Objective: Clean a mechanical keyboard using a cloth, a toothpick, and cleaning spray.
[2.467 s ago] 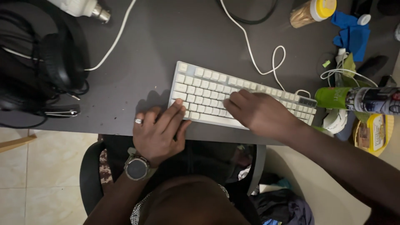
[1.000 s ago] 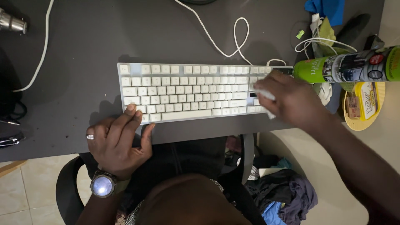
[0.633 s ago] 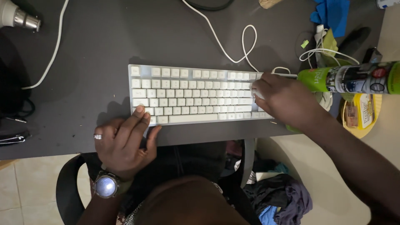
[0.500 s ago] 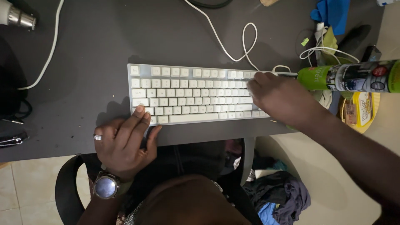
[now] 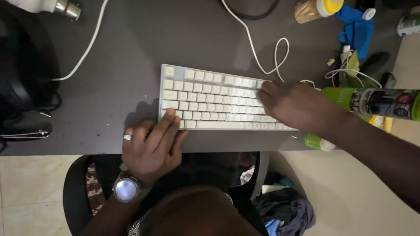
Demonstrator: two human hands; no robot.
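A flat white rectangular keyboard (image 5: 210, 98) lies mid-desk. The left hand (image 5: 151, 146), fingers loosely spread, steadies its near-left corner. The right hand (image 5: 293, 105) presses curled on its right end; any contents are hidden.

The right hand (image 5: 295, 105) covers the right end of the white keyboard (image 5: 210, 98), so the keys there are hidden, as is anything it may hold. At the right edge of the frame the green spray can (image 5: 376, 102) is cut off, and the headphones (image 5: 22, 87) at the left edge are dark and partly out of view.
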